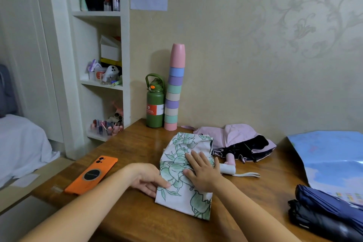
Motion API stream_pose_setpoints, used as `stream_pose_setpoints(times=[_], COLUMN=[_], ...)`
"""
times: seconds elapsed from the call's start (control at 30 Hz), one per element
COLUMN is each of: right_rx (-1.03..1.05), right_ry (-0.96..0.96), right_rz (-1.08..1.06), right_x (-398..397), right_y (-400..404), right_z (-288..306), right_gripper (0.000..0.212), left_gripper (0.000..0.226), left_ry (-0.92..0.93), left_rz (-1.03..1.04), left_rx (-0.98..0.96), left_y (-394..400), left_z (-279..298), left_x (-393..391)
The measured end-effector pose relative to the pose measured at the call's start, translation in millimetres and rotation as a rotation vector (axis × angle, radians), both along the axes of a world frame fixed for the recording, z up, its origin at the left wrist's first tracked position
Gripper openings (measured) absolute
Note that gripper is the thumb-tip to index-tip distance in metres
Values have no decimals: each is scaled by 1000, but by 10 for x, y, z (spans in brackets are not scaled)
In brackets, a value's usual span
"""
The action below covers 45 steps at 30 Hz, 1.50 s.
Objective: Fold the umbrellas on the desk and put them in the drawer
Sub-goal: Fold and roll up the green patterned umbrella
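A white umbrella with a green flower print [182,194] lies flattened on the wooden desk [137,143], its white handle [228,169] and strap sticking out to the right. My right hand [203,173] presses flat on the middle of its canopy with straight fingers. My left hand [149,181] pinches the cloth at the canopy's left edge. Behind it lies a pink umbrella with a black lining [239,143], loosely collapsed. Two dark folded umbrellas, one navy [332,204] and one black [318,224], lie at the right front. No drawer is in view.
An orange phone [92,175] lies at the desk's left. A green bottle [155,104] and a tall stack of pastel cups [174,88] stand against the wall. A blue bag [334,159] lies at the right. White shelves [98,64] stand left of the desk.
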State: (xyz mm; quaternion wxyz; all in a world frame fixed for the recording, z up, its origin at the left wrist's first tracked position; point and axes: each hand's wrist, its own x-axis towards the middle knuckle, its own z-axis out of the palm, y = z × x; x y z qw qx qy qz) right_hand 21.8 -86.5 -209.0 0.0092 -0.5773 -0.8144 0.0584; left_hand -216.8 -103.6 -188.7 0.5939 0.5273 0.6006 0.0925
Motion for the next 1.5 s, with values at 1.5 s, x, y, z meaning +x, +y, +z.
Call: stream_pose_setpoints(times=[1.5], right_rx=[568], right_ry=[808], right_rz=[-69], right_x=[14], right_y=[392], right_z=[61], right_gripper=[110], left_gripper=[75], left_ry=[732], left_rz=[-406], left_rx=[1202], left_y=[-124], left_z=[-657], left_x=[511])
